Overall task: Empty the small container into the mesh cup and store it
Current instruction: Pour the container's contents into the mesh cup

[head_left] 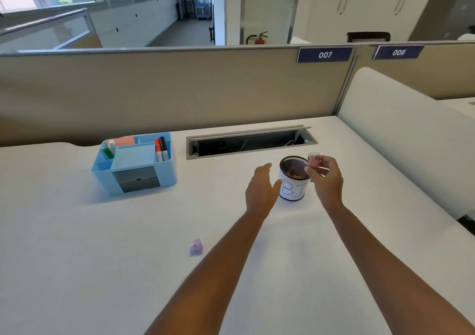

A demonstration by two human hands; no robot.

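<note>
Pinching the small container (313, 160) upright beside the mesh cup (293, 178), the right hand (327, 180) risked knocking the cup over, the open, empty left hand (261, 190) only touching its side.

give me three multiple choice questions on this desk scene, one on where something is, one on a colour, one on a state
1. Where does the small purple lid lie?
A. inside the organiser
B. on the table, nearer the person than the mesh cup
C. on top of the mesh cup

2. What colour is the desk organiser?
A. light blue
B. yellow
C. black

3. What is the right hand doing?
A. resting flat on the table
B. reaching into the organiser
C. holding the small container beside the rim of the mesh cup

Answers:
1 B, it sits alone on the white table, left of the forearms.
2 A, its walls and compartments are pale blue.
3 C, the fingers pinch the clear pinkish container next to the cup, while the left hand is open against the cup's other side.
</note>
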